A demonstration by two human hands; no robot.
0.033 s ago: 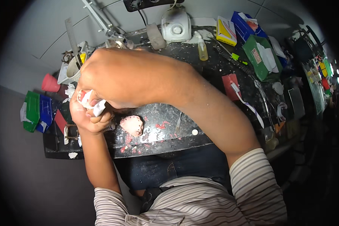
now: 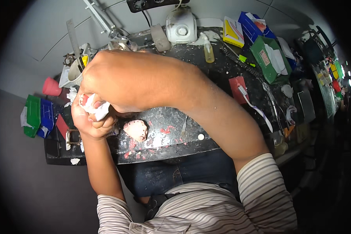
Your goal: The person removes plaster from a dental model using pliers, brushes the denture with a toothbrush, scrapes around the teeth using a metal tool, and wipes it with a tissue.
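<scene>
At the left of the bench, my left hand [image 2: 91, 124] is closed around a small pink and white piece that looks like a denture [image 2: 84, 100]. Over it bends my right hand [image 2: 99, 76], its fingers curled and pressing a crumpled white tissue [image 2: 100, 111] against that piece. Most of the piece and several right fingers are hidden by the back of the hand and the wrist. Just right of the hands, a pale pink dental cast [image 2: 135, 130] with dark pits along its edge lies on the black bench [image 2: 171, 148].
Pink wax scraps [image 2: 165, 130], a thin metal tool [image 2: 184, 125] and a round white disc [image 2: 201, 137] lie near the front edge. A toothbrush [image 2: 255, 109], dropper bottle [image 2: 208, 50] and green box [image 2: 270, 60] stand or lie rightward. A pink cup [image 2: 52, 86] sits far left.
The tissue's fold between my fingers has shifted slightly. Both arms keep nearly the same place, and the bench things stay put.
</scene>
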